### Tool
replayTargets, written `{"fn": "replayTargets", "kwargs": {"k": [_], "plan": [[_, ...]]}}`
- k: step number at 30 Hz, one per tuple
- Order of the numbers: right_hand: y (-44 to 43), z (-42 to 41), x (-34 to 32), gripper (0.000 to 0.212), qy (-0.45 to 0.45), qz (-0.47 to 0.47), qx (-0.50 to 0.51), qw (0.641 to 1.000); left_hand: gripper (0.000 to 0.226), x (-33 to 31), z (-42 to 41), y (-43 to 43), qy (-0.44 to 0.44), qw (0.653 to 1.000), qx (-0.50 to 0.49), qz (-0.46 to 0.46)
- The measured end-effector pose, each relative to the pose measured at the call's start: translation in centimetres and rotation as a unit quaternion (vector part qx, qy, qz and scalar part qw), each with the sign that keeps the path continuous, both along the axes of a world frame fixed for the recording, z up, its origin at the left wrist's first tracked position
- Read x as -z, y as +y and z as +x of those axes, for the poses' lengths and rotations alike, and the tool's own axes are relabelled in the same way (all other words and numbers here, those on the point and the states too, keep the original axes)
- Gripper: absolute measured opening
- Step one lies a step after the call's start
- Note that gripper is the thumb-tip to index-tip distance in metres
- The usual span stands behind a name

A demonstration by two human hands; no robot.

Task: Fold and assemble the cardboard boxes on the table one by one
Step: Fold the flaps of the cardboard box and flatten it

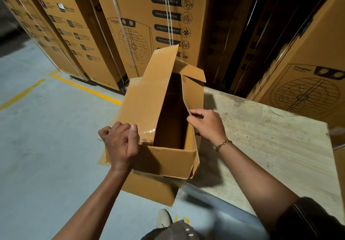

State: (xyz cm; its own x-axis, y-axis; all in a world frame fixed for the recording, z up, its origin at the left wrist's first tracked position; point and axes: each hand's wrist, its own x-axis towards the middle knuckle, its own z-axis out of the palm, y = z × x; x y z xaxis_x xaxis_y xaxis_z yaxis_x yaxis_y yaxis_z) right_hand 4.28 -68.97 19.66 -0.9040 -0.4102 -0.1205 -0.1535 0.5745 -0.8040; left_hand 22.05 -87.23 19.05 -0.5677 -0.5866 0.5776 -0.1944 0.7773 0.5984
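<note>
Left hand (121,144) grips the box (141,105) near-left corner; right hand (207,124) pinches its right rim. Dark interior hides the bottom, beside the tabletop (261,137) edge.

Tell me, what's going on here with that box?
A person is assembling a cardboard box at the left end of a wooden table. The left hand grips its near left corner, and the right hand pinches the top edge of its right wall. The box is open on top, with flaps standing up. Large printed cartons stand behind.

Grey concrete floor (37,127) carries yellow painted lines (87,88). Tall, strapped, printed cartons (141,16) stand behind. A worn pale wooden surface (270,146) occupies the right. Lighting is dim.
</note>
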Motion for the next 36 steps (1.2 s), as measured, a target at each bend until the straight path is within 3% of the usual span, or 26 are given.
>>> {"fn": "replayTargets", "kwargs": {"k": [3, 7, 10, 13, 16, 18, 19, 23, 26, 30, 33, 36], "plan": [[-0.9, 0.1, 0.2, 0.045, 0.022, 0.021, -0.005, 1.000, 0.050, -0.5, 2.1, 1.2, 0.005, 0.999, 0.004, -0.037], [-1.5, 0.5, 0.5, 0.050, 0.074, 0.066, -0.017, 0.995, 0.047, -1.0, 5.8, 3.3, -0.044, 0.995, -0.004, -0.088], [-2.0, 0.7, 0.4, 0.050, 0.090, 0.096, -0.036, 0.991, 0.047, -1.0, 8.4, 4.3, -0.163, 0.984, -0.022, -0.071], [-2.0, 0.9, 0.6, 0.051, 0.108, 0.118, -0.043, 0.986, 0.033, -0.4, 9.9, 3.8, -0.327, 0.943, -0.042, 0.055], [-1.2, 0.9, 0.6, 0.051, 0.101, 0.120, -0.044, 0.987, 0.088, 0.8, 9.9, 1.7, -0.355, 0.901, -0.106, 0.226], [-0.4, 0.6, 0.9, 0.051, 0.098, 0.114, -0.043, 0.988, 0.116, 1.0, 8.6, 0.1, -0.351, 0.889, -0.137, 0.261], [0.1, 0.5, 1.1, 0.051, 0.095, 0.109, -0.040, 0.989, 0.118, 1.0, 7.7, -0.5, -0.364, 0.889, -0.131, 0.246], [2.6, -0.4, 2.0, 0.055, 0.050, 0.074, -0.014, 0.996, 0.083, 0.8, 4.2, 0.1, -0.385, 0.916, -0.021, 0.111], [5.2, -1.2, 2.9, 0.049, 0.019, 0.032, 0.002, 0.999, 0.056, -0.2, 2.0, 1.7, -0.366, 0.925, 0.016, 0.100], [9.6, -2.4, 3.9, 0.027, -0.033, -0.063, 0.067, 0.995, 0.039, -0.6, -0.7, 3.2, -0.361, 0.930, 0.013, 0.069], [13.7, -3.2, 5.3, 0.030, -0.094, -0.134, 0.156, 0.974, 0.047, 0.3, -1.7, 2.1, -0.348, 0.931, -0.016, 0.110], [17.6, -4.0, 7.9, 0.027, -0.137, -0.118, 0.191, 0.965, 0.062, 1.1, -1.9, 1.5, -0.340, 0.924, -0.001, 0.176]]}}
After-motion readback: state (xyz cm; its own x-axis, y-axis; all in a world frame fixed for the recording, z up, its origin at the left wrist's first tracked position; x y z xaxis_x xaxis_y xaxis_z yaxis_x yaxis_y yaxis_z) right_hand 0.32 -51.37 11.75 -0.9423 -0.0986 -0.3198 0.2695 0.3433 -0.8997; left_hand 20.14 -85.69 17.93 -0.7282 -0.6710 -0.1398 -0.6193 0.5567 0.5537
